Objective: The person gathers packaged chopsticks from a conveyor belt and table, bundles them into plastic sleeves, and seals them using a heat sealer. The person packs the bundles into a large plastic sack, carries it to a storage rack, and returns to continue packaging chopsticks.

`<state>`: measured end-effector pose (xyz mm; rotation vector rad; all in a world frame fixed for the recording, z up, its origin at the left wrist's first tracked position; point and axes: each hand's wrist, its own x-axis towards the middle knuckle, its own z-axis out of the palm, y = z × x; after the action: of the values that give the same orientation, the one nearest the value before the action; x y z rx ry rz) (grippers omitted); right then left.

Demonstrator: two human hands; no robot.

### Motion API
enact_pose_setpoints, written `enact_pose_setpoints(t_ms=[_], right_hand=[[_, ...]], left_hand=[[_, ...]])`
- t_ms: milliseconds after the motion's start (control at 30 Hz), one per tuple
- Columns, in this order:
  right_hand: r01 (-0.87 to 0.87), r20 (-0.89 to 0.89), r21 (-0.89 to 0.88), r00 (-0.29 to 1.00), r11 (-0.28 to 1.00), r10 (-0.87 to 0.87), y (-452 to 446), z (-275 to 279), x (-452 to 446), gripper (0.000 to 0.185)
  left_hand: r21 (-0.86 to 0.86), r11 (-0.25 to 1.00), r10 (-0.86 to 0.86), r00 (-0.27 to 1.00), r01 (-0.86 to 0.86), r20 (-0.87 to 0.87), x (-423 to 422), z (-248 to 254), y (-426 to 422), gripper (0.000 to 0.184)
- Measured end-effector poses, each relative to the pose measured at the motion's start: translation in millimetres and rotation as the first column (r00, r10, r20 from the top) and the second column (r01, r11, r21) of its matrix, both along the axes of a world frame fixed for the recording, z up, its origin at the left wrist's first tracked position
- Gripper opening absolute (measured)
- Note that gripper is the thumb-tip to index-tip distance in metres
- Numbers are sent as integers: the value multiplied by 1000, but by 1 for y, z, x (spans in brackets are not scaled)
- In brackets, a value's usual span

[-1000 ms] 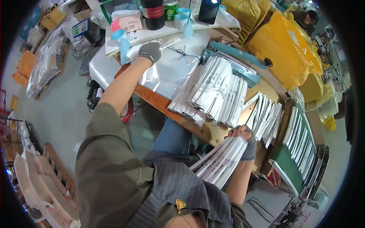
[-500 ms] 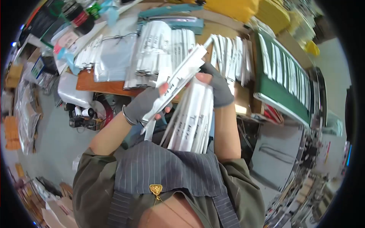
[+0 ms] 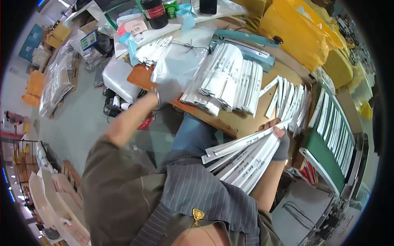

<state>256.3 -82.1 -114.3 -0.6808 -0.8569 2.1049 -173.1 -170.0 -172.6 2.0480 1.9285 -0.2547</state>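
Note:
My right hand (image 3: 279, 134), in a grey fingerless glove, pinches one end of a fanned bundle of long white strips (image 3: 248, 158) with black print. The strips spread toward my apron. My left hand (image 3: 169, 91), gloved alike, is smeared by motion at the table's front edge, beside a pile of clear plastic bags (image 3: 180, 61); its fingers cannot be made out. Between the hands, thick stacks of similar white strips (image 3: 221, 69) lie on the brown table (image 3: 230, 126). Looser strips (image 3: 287, 98) fan out above my right hand.
A green board (image 3: 334, 151) bearing a row of white strips stands at the right. Yellow bags (image 3: 295, 30) lie behind the table. A dark bottle (image 3: 155, 14), a green can (image 3: 170, 8) and a blue tape dispenser (image 3: 129, 43) sit at the back left.
My left hand has let go of the strips and moved left toward the plastic bags. The right hand has lowered with its bundle, now tilted and fanned. The view has turned left.

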Motion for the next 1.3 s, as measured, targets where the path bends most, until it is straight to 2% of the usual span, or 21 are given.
enact_pose_setpoints(t_ms=[33,67,100,167,233,367,467,567,667,733,767,800,900,1000,1033,1067,1100,1167,1200,1267,1300], right_hand=[[5,16,2,1000,1000,-5,0,-1,-2,28],[49,22,-1,999,999,-49,-2,1,-8,29],[-23,54,-7,998,1000,23,-4,14,-15,30],[24,83,7,996,1000,-24,-4,16,-21,32],[16,49,-8,999,1000,-16,-3,17,-20,33],[5,113,-11,994,1000,-3,6,14,-38,32],[-89,179,-30,979,996,93,11,12,-52,33],[-122,202,-30,971,992,125,11,18,-65,35],[-156,171,-21,973,987,158,5,29,-67,34],[-165,143,-6,976,986,165,3,29,-62,50],[-166,131,-7,977,986,165,2,32,-61,59],[-219,135,31,968,975,213,6,31,-60,74],[-234,84,9,969,972,232,1,29,-73,72],[-127,311,297,950,946,30,6,-4,-81,40],[-194,221,147,962,970,159,-13,53,-77,38],[-176,227,135,963,975,143,-10,42,-64,35],[-170,232,125,963,978,137,-5,27,-52,32],[-55,158,30,986,998,49,-6,4,-29,30],[-21,161,81,987,996,8,-6,-10,-18,30],[2,25,99,1000,995,-5,-15,-3,-3,40],[-10,-24,117,1000,993,13,-23,21,-1,49]], left_hand=[[140,817,556,829,-559,65,-4,43,14,61],[193,741,655,755,-643,-3,-38,50,42,71],[537,669,660,743,-514,-112,-78,28,63,53],[618,677,633,746,-400,-210,-98,50,96,42],[753,632,394,913,-185,-106,-67,68,107,27],[538,725,297,899,-431,320,-20,32,85,19],[545,696,278,875,-468,396,-26,-42,76,20],[586,672,223,878,-454,424,-52,-44,90,19],[402,851,229,927,-339,297,-70,-15,93,22],[65,808,257,451,-585,855,-52,30,78,17],[73,818,244,459,-570,854,-37,48,74,17],[29,794,197,302,-607,933,-18,63,69,15],[-62,751,77,-7,-658,997,103,109,41,20],[345,766,-80,452,-543,888,195,103,15,22],[474,702,-134,555,-532,821,210,108,6,23],[320,746,-134,339,-585,931,216,107,4,22],[324,750,-141,339,-576,930,214,109,1,22],[14,862,-69,-89,-506,994,206,117,-4,22],[-272,792,52,-385,-546,922,206,125,-1,25],[-326,674,283,-176,-663,943,208,143,18,30],[-68,707,132,37,-704,991,195,126,38,31]])
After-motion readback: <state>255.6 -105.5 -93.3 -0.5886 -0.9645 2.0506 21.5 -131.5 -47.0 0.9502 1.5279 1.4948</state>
